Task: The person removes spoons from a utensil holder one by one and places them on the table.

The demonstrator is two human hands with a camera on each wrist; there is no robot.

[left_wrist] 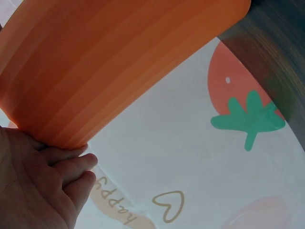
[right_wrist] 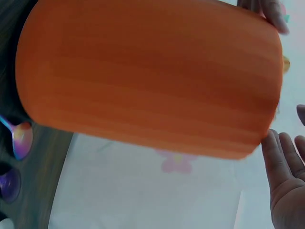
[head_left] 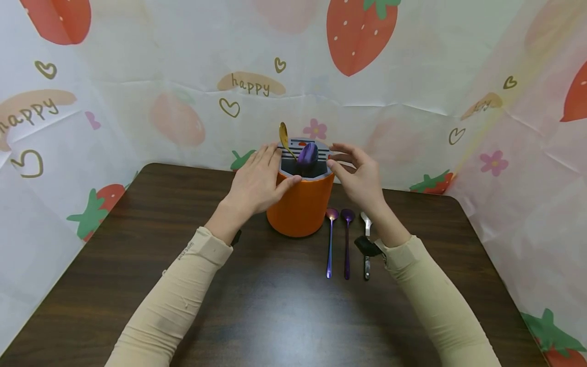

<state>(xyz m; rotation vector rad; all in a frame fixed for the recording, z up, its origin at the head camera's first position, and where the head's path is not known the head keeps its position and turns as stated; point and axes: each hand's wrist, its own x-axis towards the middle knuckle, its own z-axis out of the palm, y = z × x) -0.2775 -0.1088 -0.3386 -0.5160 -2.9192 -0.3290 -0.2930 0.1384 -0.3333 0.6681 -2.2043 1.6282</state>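
An orange ribbed utensil holder (head_left: 300,206) with a grey slotted insert (head_left: 292,151) stands upright near the table's back edge. A gold spoon (head_left: 284,134) and a shiny purple spoon (head_left: 308,153) stick up from it, bowls uppermost, handles hidden inside. My left hand (head_left: 257,178) rests against the holder's left rim, its fingers fairly straight and its thumb reaching along the front rim. At the right rim my right hand (head_left: 359,176) touches the holder with extended fingertips, as the right wrist view shows; its thumb stays apart from the fingers.
Right of the holder, a pink-to-blue spoon (head_left: 330,242), a dark purple spoon (head_left: 347,242) and a silver utensil (head_left: 366,221) lie side by side, the last partly behind my right wrist strap. The dark wooden table (head_left: 257,316) meets a strawberry-printed cloth (head_left: 183,61) behind.
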